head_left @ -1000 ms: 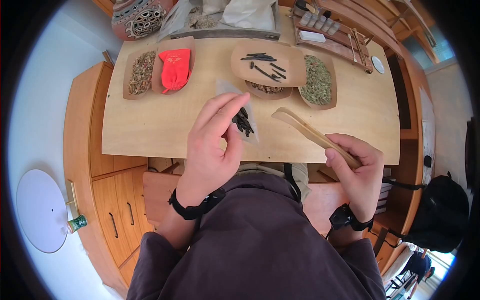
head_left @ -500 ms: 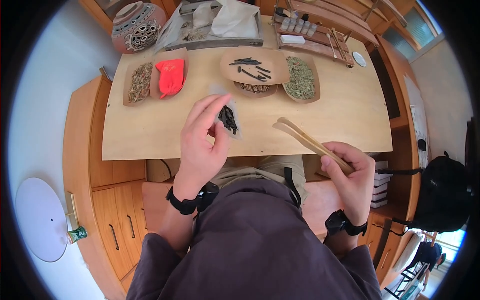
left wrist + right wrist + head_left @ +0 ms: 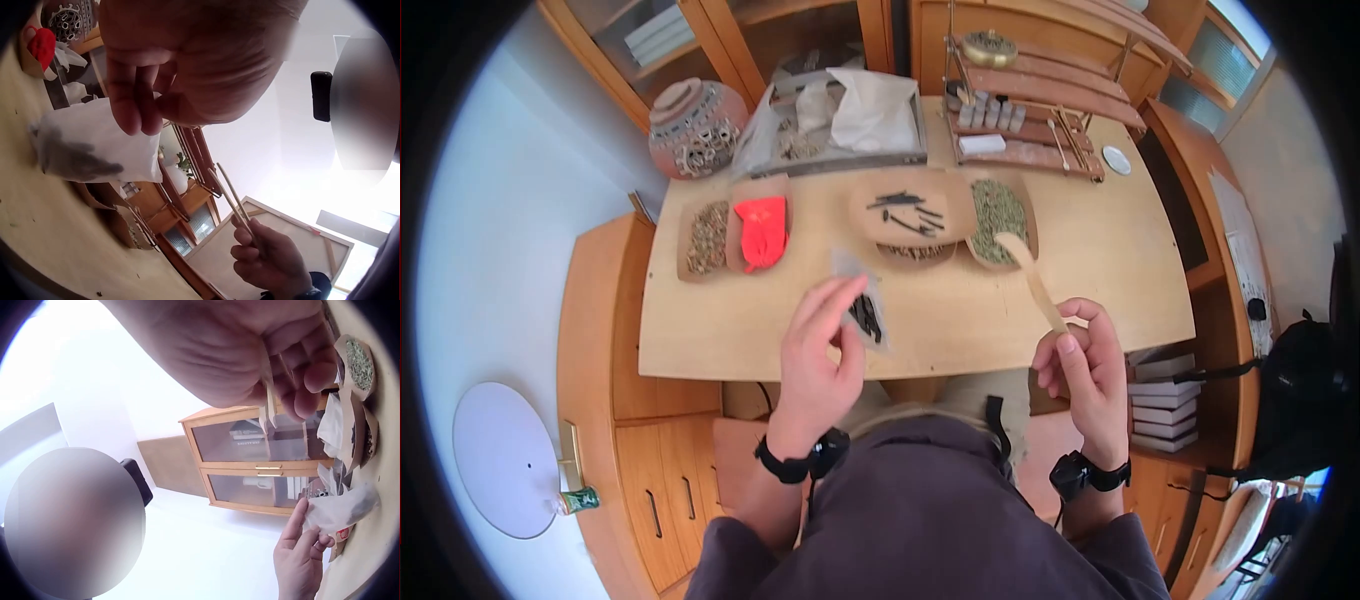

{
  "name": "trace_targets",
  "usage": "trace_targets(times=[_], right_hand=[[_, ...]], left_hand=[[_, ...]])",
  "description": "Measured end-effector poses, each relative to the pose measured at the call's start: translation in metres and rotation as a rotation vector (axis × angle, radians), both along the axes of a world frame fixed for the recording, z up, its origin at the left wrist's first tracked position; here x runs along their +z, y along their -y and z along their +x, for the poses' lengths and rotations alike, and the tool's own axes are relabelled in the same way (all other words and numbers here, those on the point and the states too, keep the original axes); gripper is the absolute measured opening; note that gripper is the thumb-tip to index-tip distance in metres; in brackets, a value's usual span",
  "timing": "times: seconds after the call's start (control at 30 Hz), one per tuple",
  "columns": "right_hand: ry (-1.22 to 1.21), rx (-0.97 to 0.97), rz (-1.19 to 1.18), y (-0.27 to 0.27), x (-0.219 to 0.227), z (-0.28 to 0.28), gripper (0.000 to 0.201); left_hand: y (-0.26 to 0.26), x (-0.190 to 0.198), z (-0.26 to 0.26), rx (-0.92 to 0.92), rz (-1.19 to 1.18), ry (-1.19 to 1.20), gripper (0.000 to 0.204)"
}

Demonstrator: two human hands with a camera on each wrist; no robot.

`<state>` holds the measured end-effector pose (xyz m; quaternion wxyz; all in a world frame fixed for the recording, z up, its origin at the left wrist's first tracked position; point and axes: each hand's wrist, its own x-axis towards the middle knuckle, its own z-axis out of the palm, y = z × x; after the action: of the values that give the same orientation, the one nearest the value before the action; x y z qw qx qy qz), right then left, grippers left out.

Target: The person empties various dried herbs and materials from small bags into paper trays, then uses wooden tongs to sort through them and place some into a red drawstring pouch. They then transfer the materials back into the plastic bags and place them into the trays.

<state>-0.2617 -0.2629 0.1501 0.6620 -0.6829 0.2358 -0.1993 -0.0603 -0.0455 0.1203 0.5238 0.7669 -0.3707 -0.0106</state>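
Observation:
My left hand (image 3: 822,350) pinches the top of a small translucent bag (image 3: 94,140) between thumb and fingers, above the table's front part. Dark, elongated pieces (image 3: 866,318) lie inside the bag. In my right hand (image 3: 1090,365) is a pair of light wooden tongs (image 3: 1038,283), gripped near one end, with the tips pointing up and away. From the left wrist view the two arms of the tongs stand slightly apart, with nothing between them. Behind the bag, a paper tray (image 3: 870,220) holds several dark sticks and rests over another tray of brown bits (image 3: 915,254).
Green dried herb (image 3: 998,215) fills a tray on the right. Left of centre are a tray of brown herb (image 3: 708,238) and a red pouch (image 3: 762,228). A grey box (image 3: 840,160), a patterned pot (image 3: 697,130) and a wooden rack (image 3: 1050,110) stand at the back.
The head view has tilted up, showing more of the cabinets behind. My right hand has turned, so the tongs point more steeply away and their tips overlap the green herb tray. The left hand keeps its pinch.

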Motion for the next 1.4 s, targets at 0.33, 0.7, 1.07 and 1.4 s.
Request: trace_targets(times=[0.33, 0.7, 1.07, 1.4], right_hand=[[-0.106, 0.136, -0.609, 0.056, 0.0, 0.106, 0.025], [-0.248, 0.344, -1.055, 0.108, -0.016, 0.208, 0.025], [-0.368, 0.37, -1.248, 0.103, -0.007, 0.217, 0.024], [-0.219, 0.362, -1.319, 0.089, -0.011, 0.213, 0.025]], left_hand=[[-0.002, 0.008, 0.018, -0.028, 0.009, -0.052, 0.051], [-0.01, 0.006, 0.025, -0.013, 0.003, -0.083, 0.05], [-0.015, -0.003, 0.026, -0.022, -0.04, -0.14, 0.05], [-0.015, -0.007, 0.026, -0.034, -0.045, -0.054, 0.051]])
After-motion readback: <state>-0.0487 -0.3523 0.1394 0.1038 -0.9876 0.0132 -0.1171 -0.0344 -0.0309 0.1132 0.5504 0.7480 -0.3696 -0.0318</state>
